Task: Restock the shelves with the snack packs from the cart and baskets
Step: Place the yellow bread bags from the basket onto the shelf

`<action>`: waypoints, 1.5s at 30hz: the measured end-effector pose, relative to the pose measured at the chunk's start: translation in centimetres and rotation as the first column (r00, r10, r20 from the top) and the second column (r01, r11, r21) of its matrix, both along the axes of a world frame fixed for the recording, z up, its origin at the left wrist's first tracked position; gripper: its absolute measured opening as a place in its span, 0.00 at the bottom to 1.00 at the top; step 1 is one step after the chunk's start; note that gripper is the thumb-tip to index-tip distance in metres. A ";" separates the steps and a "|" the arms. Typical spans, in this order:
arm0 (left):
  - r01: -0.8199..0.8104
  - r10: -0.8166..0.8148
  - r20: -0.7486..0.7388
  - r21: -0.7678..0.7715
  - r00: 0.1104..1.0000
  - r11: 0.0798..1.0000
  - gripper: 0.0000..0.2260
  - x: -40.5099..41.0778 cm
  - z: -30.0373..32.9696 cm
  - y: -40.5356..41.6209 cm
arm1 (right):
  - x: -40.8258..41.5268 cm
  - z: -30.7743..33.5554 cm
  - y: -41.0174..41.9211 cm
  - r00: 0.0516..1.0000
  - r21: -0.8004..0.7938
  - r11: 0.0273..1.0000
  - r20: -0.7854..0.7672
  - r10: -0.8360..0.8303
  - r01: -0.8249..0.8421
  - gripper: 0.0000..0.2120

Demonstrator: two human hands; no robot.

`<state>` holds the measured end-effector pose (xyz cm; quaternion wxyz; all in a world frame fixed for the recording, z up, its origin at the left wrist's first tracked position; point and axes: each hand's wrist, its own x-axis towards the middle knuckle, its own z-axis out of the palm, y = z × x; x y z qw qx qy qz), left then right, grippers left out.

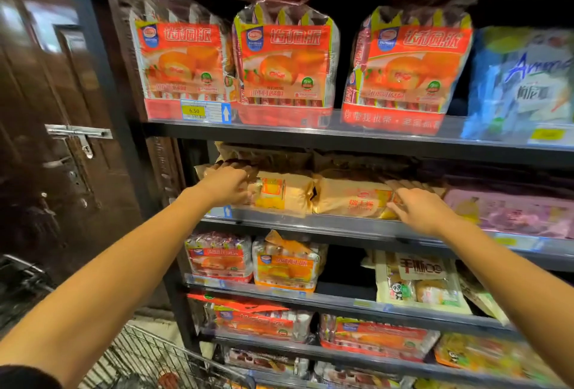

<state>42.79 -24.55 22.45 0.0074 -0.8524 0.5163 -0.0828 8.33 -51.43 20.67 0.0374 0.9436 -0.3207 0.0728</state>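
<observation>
Both arms reach to the second shelf from the top of a dark metal shelving unit (310, 135). Left hand (228, 185) sits on the left end of a tan paper-look snack pack with an orange-yellow label (279, 193); its fingers curl over the pack's top left edge, gripping it. That pack lies flat at the front of the second shelf, just beside a second tan snack pack with a pale orange label (351, 197) to its right, the two touching. Right hand (419, 210) lies on the right end of this second pack, fingers (396, 210) straight and slightly spread, pressing against the front; no grip visible. More tan packs stacked behind and above both, blurred.

Top shelf: three tall red-and-orange clear-wrapped cake bags (285, 59) standing upright in a row, a pale blue bag (521, 84) at the right. A yellow price tag reading 6.50 (194, 110) is on the shelf rail under the left bag. A pink-purple flat pack (512, 211) lies to the right of the right hand on the second shelf.

Third shelf: two small red and orange cake packs (254, 259) at left, a cream pack with a panda print (419, 286) at right. Lower shelves carry more red-orange packs, blurred.

A wire shopping cart (155, 354) is at bottom left, below the left forearm, contents unclear. Dark brown wooden door with a metal bolt latch (79, 134) on the left.
</observation>
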 end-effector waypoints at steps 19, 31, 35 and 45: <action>0.187 -0.194 0.006 -0.294 0.981 0.937 0.30 -3.8 -6.4 3.1 | 0.8 -2.2 3.5 0.985 0.000 0.991 0.111 0.135 -0.136 0.26; 0.071 -0.109 -0.284 -0.143 0.953 0.987 0.35 -2.8 -4.5 -1.1 | 2.0 -1.0 -0.6 0.994 0.207 0.974 0.063 0.084 -0.096 0.38; 0.070 -0.091 -0.308 -0.077 0.947 0.995 0.35 -2.3 -5.1 -2.3 | 2.2 -0.8 -1.4 0.992 0.229 0.965 0.058 0.114 -0.124 0.27; 0.019 -0.028 -0.203 -0.045 0.979 0.999 0.37 -2.8 -5.1 -2.4 | 6.9 -1.5 4.0 0.934 0.395 0.861 0.282 0.219 -0.321 0.21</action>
